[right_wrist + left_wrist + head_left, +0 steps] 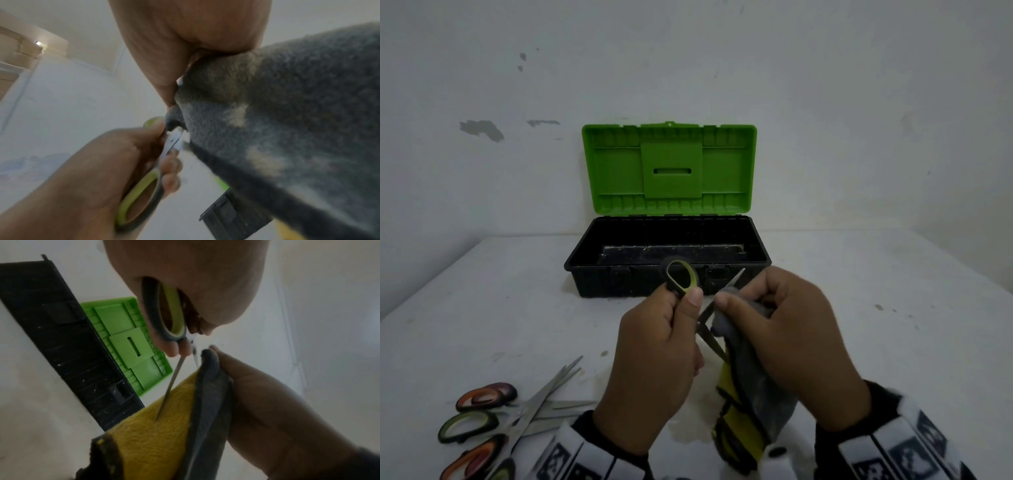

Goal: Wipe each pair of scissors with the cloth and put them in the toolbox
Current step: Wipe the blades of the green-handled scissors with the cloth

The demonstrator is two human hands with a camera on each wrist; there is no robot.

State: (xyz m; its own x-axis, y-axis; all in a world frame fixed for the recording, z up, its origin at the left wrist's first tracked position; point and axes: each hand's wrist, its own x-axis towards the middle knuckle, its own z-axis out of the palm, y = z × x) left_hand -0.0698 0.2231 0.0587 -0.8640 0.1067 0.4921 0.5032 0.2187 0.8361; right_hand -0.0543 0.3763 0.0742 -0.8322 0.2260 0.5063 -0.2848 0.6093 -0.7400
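Observation:
My left hand (664, 339) grips a pair of green-handled scissors (683, 278) by the handles, blades spread open above the table. One blade (732, 279) points toward the toolbox, the other (714, 342) points down. My right hand (784, 329) pinches a grey and yellow cloth (753, 401) around the upper blade near the pivot. In the left wrist view the free blade (170, 386) crosses the cloth's yellow side (156, 439). The right wrist view shows the grey cloth (287, 129) against the pivot (174, 141). The black toolbox (599, 284) stands open behind, green lid (669, 169) upright.
Several other scissors (493, 421) with orange and green handles lie in a pile at the table's front left. The white table (482, 308) meets a white wall just behind the toolbox. The toolbox holds a dark tray inside.

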